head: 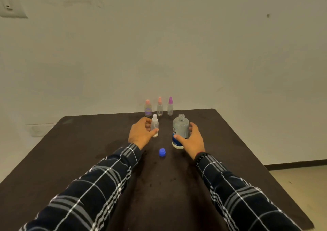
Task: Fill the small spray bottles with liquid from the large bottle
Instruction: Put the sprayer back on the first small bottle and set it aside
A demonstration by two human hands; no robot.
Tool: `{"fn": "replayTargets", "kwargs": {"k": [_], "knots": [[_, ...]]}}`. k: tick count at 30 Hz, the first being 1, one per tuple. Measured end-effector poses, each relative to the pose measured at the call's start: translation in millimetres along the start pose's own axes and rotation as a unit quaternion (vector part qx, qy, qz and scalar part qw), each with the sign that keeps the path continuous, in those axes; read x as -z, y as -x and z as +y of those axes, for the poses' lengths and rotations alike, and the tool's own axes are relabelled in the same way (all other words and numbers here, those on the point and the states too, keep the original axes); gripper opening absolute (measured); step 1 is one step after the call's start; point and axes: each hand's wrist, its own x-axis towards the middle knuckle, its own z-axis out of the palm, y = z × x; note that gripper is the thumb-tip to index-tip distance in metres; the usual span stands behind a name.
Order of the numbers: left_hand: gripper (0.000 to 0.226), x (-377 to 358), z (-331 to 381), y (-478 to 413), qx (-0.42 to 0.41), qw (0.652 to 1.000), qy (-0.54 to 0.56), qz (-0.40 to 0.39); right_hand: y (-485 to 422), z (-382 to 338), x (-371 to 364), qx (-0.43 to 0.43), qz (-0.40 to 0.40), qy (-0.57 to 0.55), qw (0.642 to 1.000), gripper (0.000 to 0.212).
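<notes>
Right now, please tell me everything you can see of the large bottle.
The large bottle stands upright on the dark table, right of centre. It looks like clear plastic, with a bare threaded neck and no cap, and a white and blue label whose text is unreadable. The right hand wraps it, thumb in front. A blue cap lies apart, nearer the person.

Large bottle (180, 131): clear, uncapped, upright, in right hand (192, 139).
White-capped spray bottle (155, 125): upright at left hand's (141, 133) fingertips.
Three spray bottles (160, 106): upright beyond both hands.

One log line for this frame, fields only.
left hand: on white-capped spray bottle | right hand: on large bottle, uncapped | blue cap: on table
</notes>
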Motion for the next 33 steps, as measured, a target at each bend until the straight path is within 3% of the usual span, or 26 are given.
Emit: {"fn": "replayTargets", "kwargs": {"k": [8,18,33], "knots": [[0.042,-33.0,22.4,-67.4,-0.052,0.998,-0.017,-0.037,-9.3,12.9,-10.7,0.028,-0.027,-0.040,0.998,0.065],[0.046,-86.9,28.3,-140.5,-0.084,0.992,-0.039,-0.090,-10.6,25.0,-15.8,0.050,-0.004,-0.011,0.999,0.067],[0.043,-146.0,21.4,-179.6,-0.113,0.986,-0.015,-0.122,-6.9,18.3,-17.1,0.039,0.013,0.036,0.999,0.078]]}}
